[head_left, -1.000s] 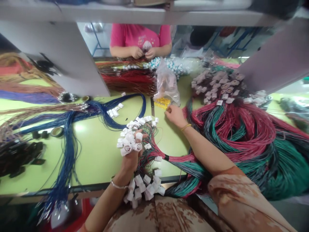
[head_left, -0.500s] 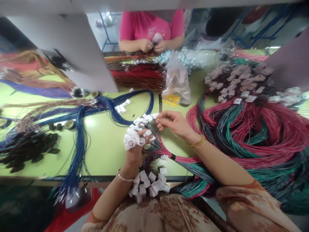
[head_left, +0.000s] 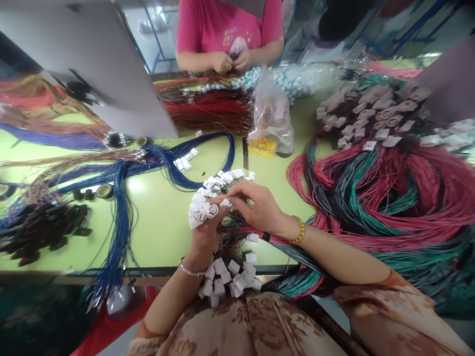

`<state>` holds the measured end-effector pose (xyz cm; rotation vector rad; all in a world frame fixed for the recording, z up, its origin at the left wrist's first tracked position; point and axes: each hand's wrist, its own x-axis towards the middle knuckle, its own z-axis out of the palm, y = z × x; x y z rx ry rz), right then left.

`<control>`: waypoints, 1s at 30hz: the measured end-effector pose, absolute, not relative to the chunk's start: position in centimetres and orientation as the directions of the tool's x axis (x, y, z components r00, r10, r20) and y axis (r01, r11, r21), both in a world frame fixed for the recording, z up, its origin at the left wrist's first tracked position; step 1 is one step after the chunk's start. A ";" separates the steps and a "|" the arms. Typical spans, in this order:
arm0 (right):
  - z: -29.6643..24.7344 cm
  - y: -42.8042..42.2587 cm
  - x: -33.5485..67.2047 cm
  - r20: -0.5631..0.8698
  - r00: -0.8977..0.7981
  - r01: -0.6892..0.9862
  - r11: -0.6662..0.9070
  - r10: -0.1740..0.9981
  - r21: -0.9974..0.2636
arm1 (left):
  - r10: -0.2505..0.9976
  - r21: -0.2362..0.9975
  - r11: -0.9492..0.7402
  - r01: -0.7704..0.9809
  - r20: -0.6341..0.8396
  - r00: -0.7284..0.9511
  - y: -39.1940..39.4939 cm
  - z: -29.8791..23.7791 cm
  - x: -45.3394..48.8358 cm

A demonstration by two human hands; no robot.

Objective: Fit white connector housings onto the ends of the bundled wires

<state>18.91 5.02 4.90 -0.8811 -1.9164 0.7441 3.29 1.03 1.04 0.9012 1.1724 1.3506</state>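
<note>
White connectors sit bunched in the left hand, fingers clenched around the cluster and its thin wires, raised just above the tabletop near its front edge. Right hand meets the bunch from the right, fingertips pinching one connector at the cluster's upper side. More white connectors hang below the left wrist, over the tabletop's front edge. Red and green wire coil crowds the surface right of the cluster, reaching to the right forearm. Blue wire bundle lies left of the cluster; bare green surface between them is the widest open patch. Plastic bag with yellow parts stands beyond the cluster, well apart. Farther back, another person's hands work at the far edge.
</note>
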 end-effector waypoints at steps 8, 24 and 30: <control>5.4 4.7 19.3 0.372 -0.393 0.346 0.510 0.841 -0.787 | 0.979 0.978 -0.014 -0.208 -0.029 -0.203 1.0 1.9 3.6; 5.6 4.7 19.5 0.341 -0.396 0.364 0.487 0.852 -0.794 | 0.986 0.997 0.004 -0.074 -0.017 -0.167 1.3 2.0 3.2; 5.1 4.3 19.2 0.235 -0.307 0.183 0.300 0.922 -0.936 | 0.981 0.999 -0.015 -0.034 0.008 -0.192 1.1 2.1 3.2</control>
